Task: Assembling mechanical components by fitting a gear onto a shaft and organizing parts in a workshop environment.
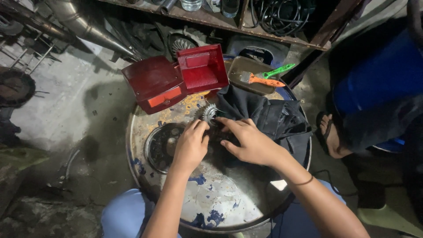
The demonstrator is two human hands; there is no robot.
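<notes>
My left hand (190, 145) and my right hand (249, 141) meet over a toothed metal sprocket (209, 113) on top of a rusty steel drum (220, 207). Fingers of both hands touch the sprocket and a dark greasy part beneath it; the exact grip is hidden. A black cloth (269, 117) lies bunched at the drum's right, under my right hand. A round dark ring (161, 145) rests on the drum just left of my left hand.
Two red plastic lamp covers (176, 79) lie at the drum's far edge. A brown tray (253, 75) holds brushes with orange and green handles. Another person's sandalled foot (330, 136) and blue garment are at the right. Exhaust pipes (83, 26) and a shelf stand behind.
</notes>
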